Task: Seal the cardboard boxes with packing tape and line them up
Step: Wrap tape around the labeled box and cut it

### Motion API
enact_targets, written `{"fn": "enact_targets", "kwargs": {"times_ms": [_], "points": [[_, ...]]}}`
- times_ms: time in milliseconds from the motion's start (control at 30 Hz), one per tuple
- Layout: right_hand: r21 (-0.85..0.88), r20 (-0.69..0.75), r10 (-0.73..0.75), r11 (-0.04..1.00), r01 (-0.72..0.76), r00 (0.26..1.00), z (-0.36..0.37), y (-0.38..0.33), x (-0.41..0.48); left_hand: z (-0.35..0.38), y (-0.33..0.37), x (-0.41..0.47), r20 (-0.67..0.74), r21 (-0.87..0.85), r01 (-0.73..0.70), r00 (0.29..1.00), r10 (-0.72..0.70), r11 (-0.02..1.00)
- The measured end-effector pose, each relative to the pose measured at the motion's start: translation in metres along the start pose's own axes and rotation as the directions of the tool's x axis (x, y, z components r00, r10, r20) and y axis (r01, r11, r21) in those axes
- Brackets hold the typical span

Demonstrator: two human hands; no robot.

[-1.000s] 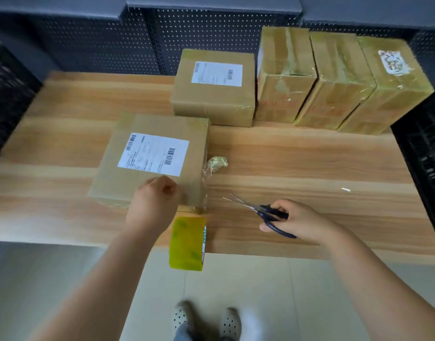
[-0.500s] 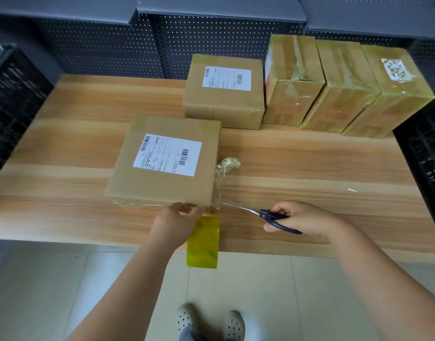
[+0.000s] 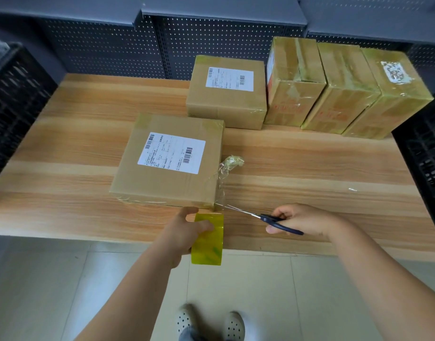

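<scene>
Nearest the camera, the left hand (image 3: 187, 232) is wrapped around the yellow tape roll (image 3: 207, 239), holding it off the front edge of the table (image 3: 64, 143), just below the near right corner of the labelled box (image 3: 169, 161). A short clear strip of tape (image 3: 217, 210) runs up from the roll to that corner, and that strip is what the cut depends on: it stands roughly upright between roll and box, so the blades have to cross it sideways.

And here they come from the right: the right hand (image 3: 302, 220) is closed on the dark handles of the scissors (image 3: 260, 216), the blades pointing left and slightly away, their tips right at the strip beside the box corner. The blades look nearly together; whether they have bitten in I cannot tell. The right forearm lies low over the table edge, wrist straight.

Just past the box, a crumpled wad of tape (image 3: 232, 162) sits at its right side. Further back, a second labelled box (image 3: 226, 94) leads a row with three taped boxes (image 3: 344, 87) against the pegboard wall, already lined up
</scene>
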State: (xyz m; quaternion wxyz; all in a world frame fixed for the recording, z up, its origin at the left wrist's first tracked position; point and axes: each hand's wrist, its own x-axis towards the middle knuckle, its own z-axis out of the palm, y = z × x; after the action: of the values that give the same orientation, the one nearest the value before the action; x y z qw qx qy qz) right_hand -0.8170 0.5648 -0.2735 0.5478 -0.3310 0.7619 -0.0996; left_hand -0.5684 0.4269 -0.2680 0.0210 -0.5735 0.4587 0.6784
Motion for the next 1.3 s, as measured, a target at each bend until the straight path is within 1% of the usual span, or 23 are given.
{"fn": "enact_targets", "kwargs": {"times_ms": [133, 333, 533, 833, 933, 1033, 1300], "points": [[-0.024, 0.024, 0.002, 1.000, -0.001, 1.000, 0.001, 0.001, 0.004, -0.003, 0.000, -0.002, 0.057, 0.024, -0.008, 0.998, 0.006, 1.000], [-0.004, 0.086, -0.025, 1.000, 0.026, 0.996, 0.000, -0.005, 0.004, -0.007, -0.005, 0.002, 0.091, 0.018, -0.018, 0.996, 0.017, 1.000], [-0.051, 0.106, -0.013, 0.999, 0.018, 0.994, 0.001, -0.006, 0.011, -0.007, -0.006, 0.004, 0.111, 0.010, -0.026, 0.993, 0.025, 1.000], [-0.080, 0.111, -0.024, 0.996, 0.033, 0.994, 0.003, -0.033, 0.007, -0.008, -0.006, 0.006, 0.114, 0.036, -0.033, 0.993, 0.028, 0.999], [-0.086, 0.105, -0.015, 0.996, 0.024, 0.994, 0.005, -0.040, 0.008, -0.009, -0.008, 0.007, 0.103, 0.037, -0.054, 0.993, 0.050, 0.998], [-0.092, 0.111, -0.014, 0.995, 0.024, 0.994, 0.007, -0.043, 0.009, -0.009, -0.009, 0.006, 0.103, 0.036, -0.069, 0.993, 0.065, 0.997], [-0.107, 0.115, -0.006, 0.994, 0.018, 0.993, 0.007, -0.046, 0.009, -0.010, -0.010, 0.009, 0.099, 0.048, -0.058, 0.994, 0.053, 0.997]]}}
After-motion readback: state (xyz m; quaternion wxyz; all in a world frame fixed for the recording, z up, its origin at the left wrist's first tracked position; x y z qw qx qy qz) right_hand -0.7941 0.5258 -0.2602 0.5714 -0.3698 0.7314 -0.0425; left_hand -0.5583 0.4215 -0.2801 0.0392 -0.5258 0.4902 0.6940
